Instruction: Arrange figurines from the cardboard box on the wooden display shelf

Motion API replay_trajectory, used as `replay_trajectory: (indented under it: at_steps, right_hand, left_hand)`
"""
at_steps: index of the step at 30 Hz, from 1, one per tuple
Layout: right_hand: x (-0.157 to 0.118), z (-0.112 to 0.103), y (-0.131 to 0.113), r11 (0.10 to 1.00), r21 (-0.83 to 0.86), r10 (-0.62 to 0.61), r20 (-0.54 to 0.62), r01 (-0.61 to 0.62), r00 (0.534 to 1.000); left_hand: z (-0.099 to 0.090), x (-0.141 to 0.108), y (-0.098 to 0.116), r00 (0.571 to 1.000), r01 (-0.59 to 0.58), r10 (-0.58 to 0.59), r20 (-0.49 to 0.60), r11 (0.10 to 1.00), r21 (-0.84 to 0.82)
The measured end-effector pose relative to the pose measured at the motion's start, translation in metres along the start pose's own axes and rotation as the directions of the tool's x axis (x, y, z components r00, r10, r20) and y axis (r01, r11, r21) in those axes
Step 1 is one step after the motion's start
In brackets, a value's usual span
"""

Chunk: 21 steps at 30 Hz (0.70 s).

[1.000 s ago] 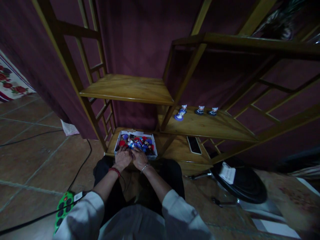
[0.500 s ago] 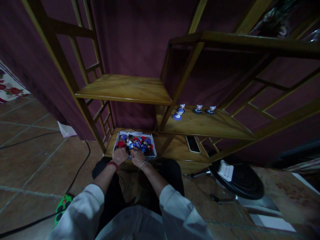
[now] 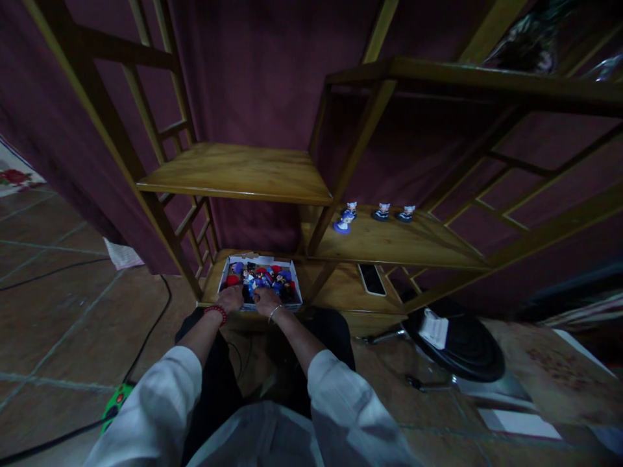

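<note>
An open white box [image 3: 298,285] holds several small figurines [image 3: 264,277] in red, blue and purple. At its front left edge is my left hand [image 3: 230,298], with a red bead bracelet at the wrist; its fingertips are hidden. My right hand [image 3: 267,301], with a silver bracelet, reaches over the front edge beside it. Its fingers are bent around something dark that I cannot make out. On the raised shelf to the right stand several figurines: a purple one [image 3: 343,223] in front and black-and-white ones [image 3: 381,211] behind.
The wooden shelf unit [image 3: 238,170] rises around the box, with uprights on both sides. A phone [image 3: 372,279] lies on the lower shelf. A black round stool [image 3: 455,344] lies at the right. A green power strip [image 3: 115,403] and cables are on the floor at left.
Both hands stay at the box's front edge and have shifted slightly apart. The whole view has moved a little, with the shelf now slightly further left.
</note>
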State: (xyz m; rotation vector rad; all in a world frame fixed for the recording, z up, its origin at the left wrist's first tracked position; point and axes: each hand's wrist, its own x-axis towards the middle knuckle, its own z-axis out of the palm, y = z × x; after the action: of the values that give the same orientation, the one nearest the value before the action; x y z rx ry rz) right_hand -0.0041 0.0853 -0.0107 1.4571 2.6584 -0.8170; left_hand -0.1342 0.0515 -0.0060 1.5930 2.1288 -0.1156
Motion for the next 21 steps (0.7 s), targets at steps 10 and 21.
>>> replay_trajectory:
  at_steps: [10,21]
  right_hand:
    - [0.005,-0.008,-0.001,1.000,-0.017,0.021,0.079,-0.020,0.997]
    - [0.009,-0.007,0.004,1.000,-0.018,0.023,0.055,-0.022,0.998]
  left_hand:
    - [0.007,0.021,-0.007,0.999,-0.035,0.036,0.039,0.999,-0.039]
    - [0.004,0.028,-0.003,0.999,-0.040,0.040,-0.003,0.989,-0.145]
